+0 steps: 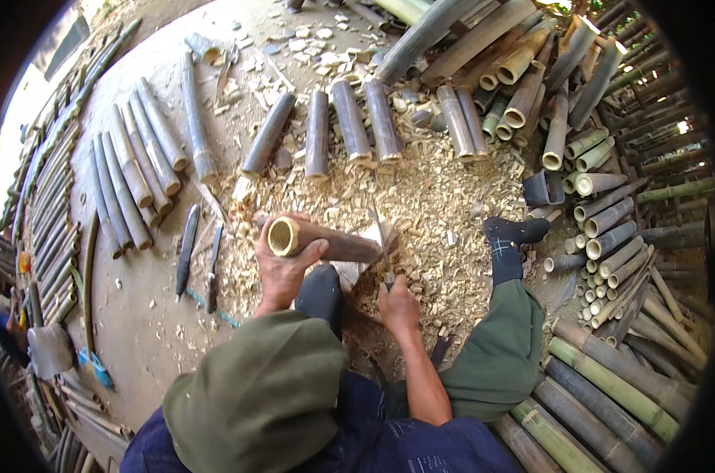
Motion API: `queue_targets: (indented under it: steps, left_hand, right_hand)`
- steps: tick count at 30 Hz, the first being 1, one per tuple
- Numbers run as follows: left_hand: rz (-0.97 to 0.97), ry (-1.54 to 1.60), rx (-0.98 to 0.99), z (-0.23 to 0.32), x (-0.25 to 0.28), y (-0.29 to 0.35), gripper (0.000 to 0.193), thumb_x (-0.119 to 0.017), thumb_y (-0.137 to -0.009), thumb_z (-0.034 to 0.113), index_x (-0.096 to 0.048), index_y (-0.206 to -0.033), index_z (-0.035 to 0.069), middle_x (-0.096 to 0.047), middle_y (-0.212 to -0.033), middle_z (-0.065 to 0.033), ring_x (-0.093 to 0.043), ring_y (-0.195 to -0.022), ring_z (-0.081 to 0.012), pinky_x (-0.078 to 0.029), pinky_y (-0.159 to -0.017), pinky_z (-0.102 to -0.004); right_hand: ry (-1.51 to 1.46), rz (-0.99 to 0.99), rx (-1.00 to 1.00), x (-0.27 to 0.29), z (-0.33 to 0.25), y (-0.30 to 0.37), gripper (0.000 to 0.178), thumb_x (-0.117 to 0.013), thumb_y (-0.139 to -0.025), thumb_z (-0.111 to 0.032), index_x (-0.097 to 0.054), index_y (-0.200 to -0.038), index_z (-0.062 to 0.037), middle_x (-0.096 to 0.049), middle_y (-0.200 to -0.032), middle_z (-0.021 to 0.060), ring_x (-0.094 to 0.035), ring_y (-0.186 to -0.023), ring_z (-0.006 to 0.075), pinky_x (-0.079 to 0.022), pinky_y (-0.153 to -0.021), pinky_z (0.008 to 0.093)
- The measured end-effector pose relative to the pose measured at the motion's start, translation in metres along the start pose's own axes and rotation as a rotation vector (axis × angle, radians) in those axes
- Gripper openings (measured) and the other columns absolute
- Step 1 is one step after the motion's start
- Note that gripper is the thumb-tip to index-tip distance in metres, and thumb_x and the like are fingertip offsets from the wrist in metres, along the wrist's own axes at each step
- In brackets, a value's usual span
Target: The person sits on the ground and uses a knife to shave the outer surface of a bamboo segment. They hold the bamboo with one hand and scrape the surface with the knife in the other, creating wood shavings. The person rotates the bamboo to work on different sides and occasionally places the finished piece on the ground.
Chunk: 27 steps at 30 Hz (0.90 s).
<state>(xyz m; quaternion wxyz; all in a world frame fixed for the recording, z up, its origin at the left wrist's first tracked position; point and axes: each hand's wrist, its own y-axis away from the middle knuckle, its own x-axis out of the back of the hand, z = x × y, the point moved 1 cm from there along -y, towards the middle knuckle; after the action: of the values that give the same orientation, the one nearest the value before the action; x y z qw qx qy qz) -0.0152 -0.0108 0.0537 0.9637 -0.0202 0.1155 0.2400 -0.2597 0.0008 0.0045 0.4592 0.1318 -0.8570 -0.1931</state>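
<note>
The left fingers grip a bamboo tube, the right fingers a knife.

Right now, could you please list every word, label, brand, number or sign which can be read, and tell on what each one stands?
There are none that can be read.
Dark blue clothing: small white marks, too small and blurred to read.
Dark sock on the right: white crossing lines, apparently a pattern.
Bamboo tube in the left hand and knife in the right hand: no lettering shows.
</note>
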Motion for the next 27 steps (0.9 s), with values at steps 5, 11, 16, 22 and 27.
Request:
queue_targets:
  steps: [5,11,16,22,27]
  left_hand:
    - [-0.128,-0.01,0.082,0.009,0.009,0.001,0.06,-0.095,-0.072,0.005,-0.065,-0.124,0.003,-0.072,-0.115,-0.0095,-0.071,-0.107,-0.0206,-0.059,-0.098,-0.0371]
    - [-0.191,-0.126,0.155,0.016,0.02,0.009,0.063,-0.093,-0.067,0.005,-0.066,-0.123,0.006,-0.07,-0.115,-0.0075,-0.068,-0.108,-0.0194,-0.057,-0.096,-0.0365]
    - [-0.244,-0.236,0.105,0.025,0.018,0.003,0.065,-0.094,-0.066,0.004,-0.065,-0.124,0.005,-0.07,-0.112,-0.0072,-0.069,-0.108,-0.0185,-0.058,-0.097,-0.0362]
    - [-0.188,-0.291,0.023,0.026,0.023,0.009,0.065,-0.091,-0.066,0.0,-0.066,-0.125,0.004,-0.07,-0.114,-0.0074,-0.069,-0.11,-0.0199,-0.057,-0.099,-0.0362]
    - [-0.226,-0.275,-0.034,0.018,0.021,0.013,0.064,-0.09,-0.067,0.006,-0.066,-0.126,0.005,-0.072,-0.117,-0.0104,-0.069,-0.114,-0.0244,-0.057,-0.101,-0.0397]
  right_hand:
    - [-0.161,0.092,0.143,0.055,-0.037,0.019,0.038,-0.056,-0.11,-0.034,-0.056,-0.119,0.0029,-0.071,-0.089,0.0306,-0.07,-0.081,0.0534,-0.056,-0.068,0.0569]
    - [-0.188,0.179,0.206,0.013,-0.004,0.022,0.031,-0.063,-0.106,-0.025,-0.057,-0.114,0.0037,-0.071,-0.085,0.0312,-0.072,-0.077,0.0506,-0.057,-0.068,0.055]
    - [-0.069,0.028,0.129,0.035,-0.027,0.012,0.038,-0.059,-0.108,-0.034,-0.056,-0.107,0.0042,-0.071,-0.085,0.0332,-0.069,-0.08,0.0548,-0.056,-0.069,0.0588]
    - [-0.255,0.21,0.252,0.051,-0.049,0.039,0.039,-0.058,-0.109,-0.038,-0.058,-0.113,0.0011,-0.072,-0.086,0.0284,-0.073,-0.08,0.0508,-0.055,-0.069,0.0584]
    - [-0.125,-0.014,0.075,-0.004,0.019,-0.013,0.046,-0.059,-0.107,-0.043,-0.055,-0.115,0.0021,-0.071,-0.094,0.0308,-0.072,-0.086,0.0517,-0.054,-0.073,0.0591]
